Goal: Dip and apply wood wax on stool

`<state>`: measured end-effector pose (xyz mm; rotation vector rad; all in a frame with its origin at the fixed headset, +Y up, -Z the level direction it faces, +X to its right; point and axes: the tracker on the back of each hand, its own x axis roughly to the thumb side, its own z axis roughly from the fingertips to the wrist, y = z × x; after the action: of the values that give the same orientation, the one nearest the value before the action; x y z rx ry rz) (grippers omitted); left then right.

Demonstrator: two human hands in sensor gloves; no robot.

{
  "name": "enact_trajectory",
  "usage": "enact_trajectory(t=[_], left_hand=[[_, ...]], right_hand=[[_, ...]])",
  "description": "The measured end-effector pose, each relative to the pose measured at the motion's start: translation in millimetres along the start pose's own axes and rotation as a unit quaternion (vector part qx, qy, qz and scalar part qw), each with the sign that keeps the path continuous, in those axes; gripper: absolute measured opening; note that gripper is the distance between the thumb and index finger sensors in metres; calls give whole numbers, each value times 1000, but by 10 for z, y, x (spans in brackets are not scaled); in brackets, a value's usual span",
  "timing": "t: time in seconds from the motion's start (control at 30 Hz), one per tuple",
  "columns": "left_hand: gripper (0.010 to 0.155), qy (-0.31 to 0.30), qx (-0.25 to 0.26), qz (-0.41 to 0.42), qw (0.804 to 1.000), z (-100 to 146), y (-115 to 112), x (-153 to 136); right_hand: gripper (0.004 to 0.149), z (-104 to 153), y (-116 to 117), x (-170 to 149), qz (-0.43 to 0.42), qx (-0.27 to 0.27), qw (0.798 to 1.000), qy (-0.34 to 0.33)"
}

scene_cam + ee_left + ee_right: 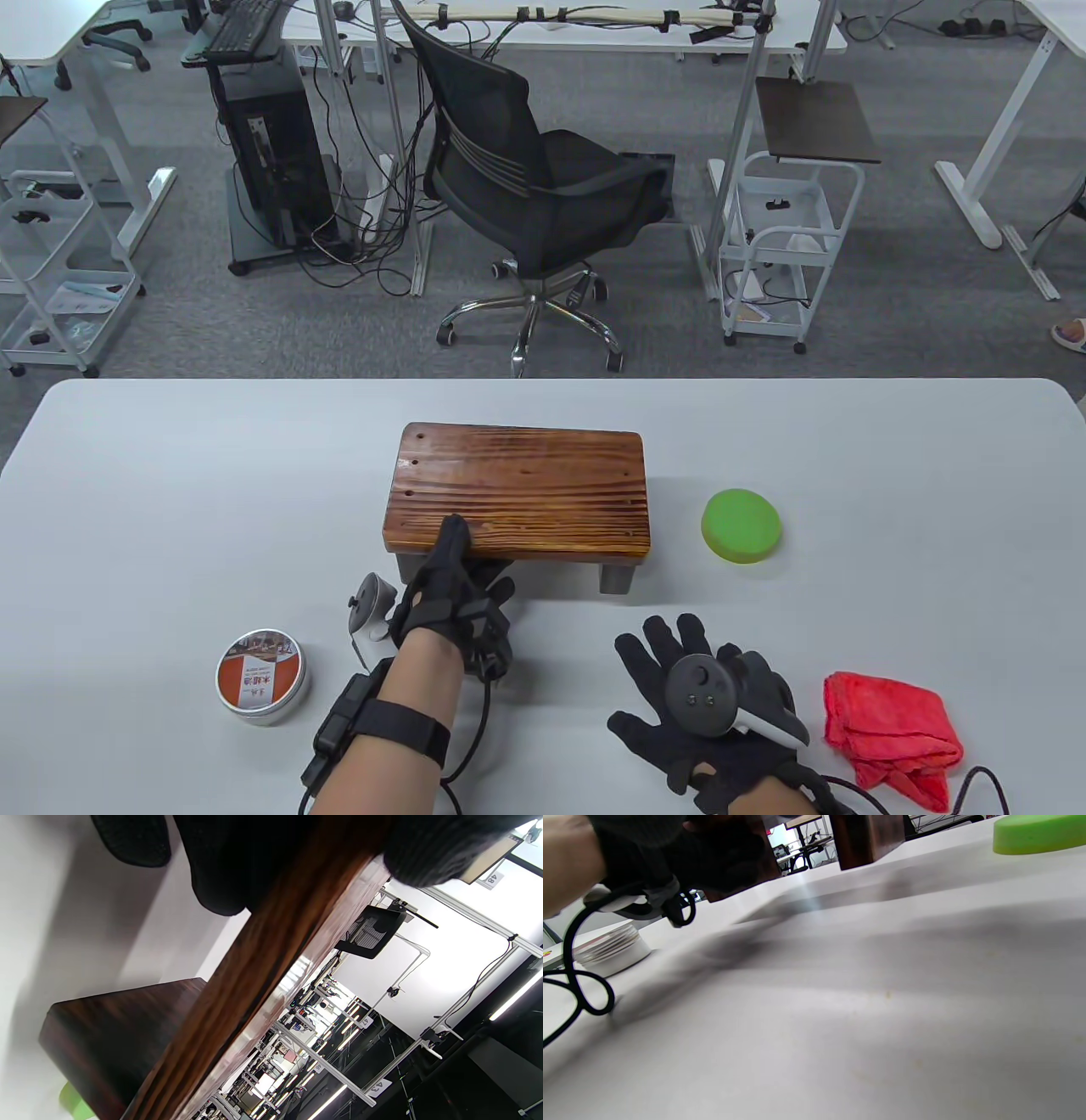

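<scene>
- nearest the person, the right hand (pixel 708 709) lies flat on the surface (pixel 170 509), fingers (pixel 670 637) spread, holding nothing.
- just right of it sits the red cloth (pixel 891 734); the wax tin (pixel 261 677) lies well to the left, lid still on, nearer the left hand (pixel 454 607).
- that left hand grips the stool (pixel 517 492) at its near left edge, one finger on top, the others curled under the rim.
- beyond the right hand, right of the stool, lies the green sponge (pixel 741 525); i judge that hand closer to it.
- stool's long axis runs left to right.
</scene>
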<state>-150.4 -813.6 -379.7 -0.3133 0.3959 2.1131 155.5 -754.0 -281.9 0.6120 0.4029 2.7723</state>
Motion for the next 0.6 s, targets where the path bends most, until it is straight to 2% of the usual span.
enact_trajectory(t=[0.3,0.6], left_hand=[[73,10,2,4,1000,-45,-48,-228],[73,4,8,9,1000,-86,-22,-308]], right_hand=[[88,1,4,-2,-1,3,1000,0],[88,3,-4,6,-4,10,1000,1]])
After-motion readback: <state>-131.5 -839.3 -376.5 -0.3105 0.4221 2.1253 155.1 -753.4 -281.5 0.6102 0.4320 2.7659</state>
